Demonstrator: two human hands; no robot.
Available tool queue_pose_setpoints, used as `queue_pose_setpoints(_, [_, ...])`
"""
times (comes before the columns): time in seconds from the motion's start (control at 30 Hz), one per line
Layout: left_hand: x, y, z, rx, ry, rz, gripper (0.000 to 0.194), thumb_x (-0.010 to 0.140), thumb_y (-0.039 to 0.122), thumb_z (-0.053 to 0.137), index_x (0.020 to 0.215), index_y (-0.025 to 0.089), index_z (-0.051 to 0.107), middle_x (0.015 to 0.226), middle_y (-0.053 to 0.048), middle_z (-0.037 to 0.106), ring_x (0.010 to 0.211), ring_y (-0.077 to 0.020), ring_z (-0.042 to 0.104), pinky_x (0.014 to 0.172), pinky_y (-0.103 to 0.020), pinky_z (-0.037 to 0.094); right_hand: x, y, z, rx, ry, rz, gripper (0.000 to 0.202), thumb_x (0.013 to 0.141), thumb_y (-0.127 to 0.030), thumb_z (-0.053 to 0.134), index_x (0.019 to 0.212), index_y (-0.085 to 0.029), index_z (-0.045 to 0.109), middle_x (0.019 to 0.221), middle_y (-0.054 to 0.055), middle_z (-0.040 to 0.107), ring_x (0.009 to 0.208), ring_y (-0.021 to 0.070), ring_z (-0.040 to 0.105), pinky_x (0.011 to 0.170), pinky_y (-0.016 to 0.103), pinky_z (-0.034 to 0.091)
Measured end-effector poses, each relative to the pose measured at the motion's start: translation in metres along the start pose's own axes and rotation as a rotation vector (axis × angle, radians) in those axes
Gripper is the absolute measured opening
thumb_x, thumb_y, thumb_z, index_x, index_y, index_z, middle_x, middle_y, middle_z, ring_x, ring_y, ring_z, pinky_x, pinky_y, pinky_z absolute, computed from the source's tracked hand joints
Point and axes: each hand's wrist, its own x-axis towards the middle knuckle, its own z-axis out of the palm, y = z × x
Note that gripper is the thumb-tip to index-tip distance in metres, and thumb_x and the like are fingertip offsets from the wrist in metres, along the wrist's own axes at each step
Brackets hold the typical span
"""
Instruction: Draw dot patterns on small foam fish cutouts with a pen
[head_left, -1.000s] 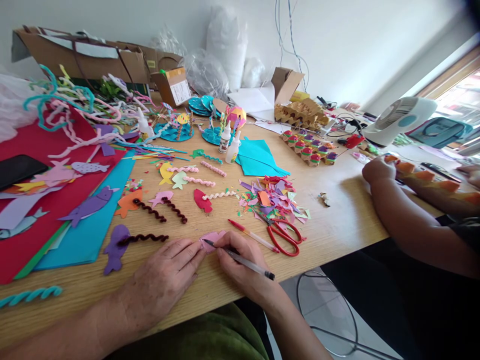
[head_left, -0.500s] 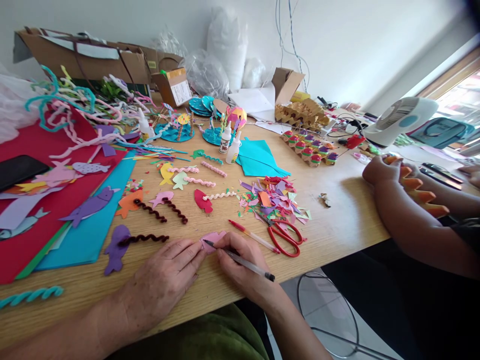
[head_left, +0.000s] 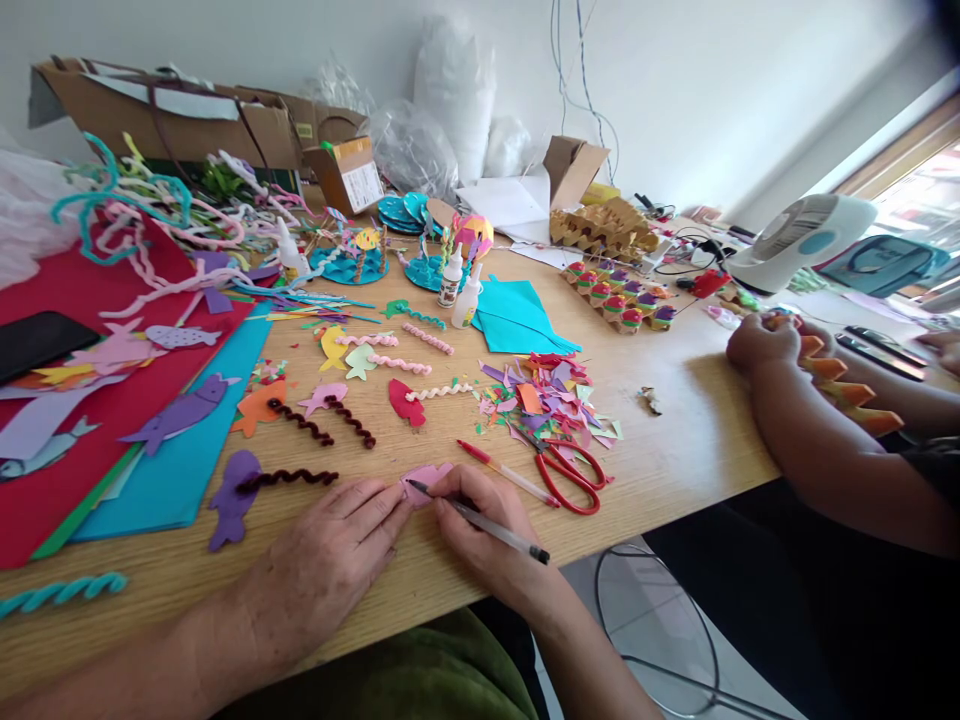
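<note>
A small pink paper cutout [head_left: 432, 477] lies on the wooden table in front of me, partly covered by my hands. My left hand [head_left: 330, 550] rests flat on the table, its outstretched fingertips pressing the cutout's left edge. Pinched in my right hand [head_left: 491, 502] is a clear pen with a black cap end [head_left: 506, 535]; its tip touches the cutout. Beside my left hand lies a purple paper fish [head_left: 235, 500] with a dark brown twisted pipe cleaner [head_left: 300, 477]. Just past my right hand are a red pen [head_left: 487, 460] and red-handled scissors [head_left: 574, 478].
Paper scraps [head_left: 555, 400] are heaped beyond the scissors. Several paper fish with twisted pipe cleaners, such as a red fish [head_left: 406, 402], lie ahead. Glue bottles [head_left: 450, 276] stand farther back. Coloured sheets [head_left: 165, 490] cover the left. At right, another person's arms [head_left: 817, 430] hold an egg-carton piece.
My hands, the pen and the cutout stay practically in place. The other person's hands on the right have shifted very slightly.
</note>
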Motion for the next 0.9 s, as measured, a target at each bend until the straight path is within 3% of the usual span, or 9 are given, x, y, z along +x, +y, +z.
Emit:
queue_pose_setpoints(0.57, [-0.0014, 0.0007, 0.0001, -0.01, -0.03, -0.01, 0.035, 0.094, 0.009, 0.032, 0.114, 0.006, 0.059, 0.11, -0.011, 0.064, 0.104, -0.023, 0.055, 0.09, -0.037, 0.049, -0.0001, -0.0002, -0.0001, -0.012, -0.002, 0.007, 0.016, 0.075, -0.007, 0.047, 0.076, -0.019, 0.058, 0.066, -0.004, 0.059, 0.057, 0.0099, 0.051, 0.054, 0.019, 0.038])
queue_pose_setpoints(0.77, [-0.0016, 0.0009, 0.0006, -0.015, -0.028, 0.001, 0.034, 0.094, 0.008, 0.032, 0.115, 0.007, 0.058, 0.108, -0.009, 0.064, 0.103, -0.0229, 0.055, 0.091, -0.037, 0.048, -0.0038, 0.0009, -0.0024, 0.009, 0.108, 0.002, 0.015, 0.075, -0.008, 0.046, 0.076, -0.019, 0.057, 0.065, -0.003, 0.06, 0.056, 0.0102, 0.053, 0.054, 0.019, 0.039])
queue_pose_setpoints(0.9, [-0.0027, 0.0005, 0.0028, -0.025, -0.002, 0.002, 0.032, 0.093, 0.008, 0.034, 0.112, 0.007, 0.06, 0.106, -0.01, 0.064, 0.102, -0.0233, 0.055, 0.089, -0.037, 0.048, -0.009, 0.0019, -0.0043, -0.021, 0.091, 0.028, 0.013, 0.075, -0.01, 0.048, 0.077, -0.019, 0.057, 0.062, -0.003, 0.058, 0.054, 0.0102, 0.051, 0.051, 0.019, 0.038])
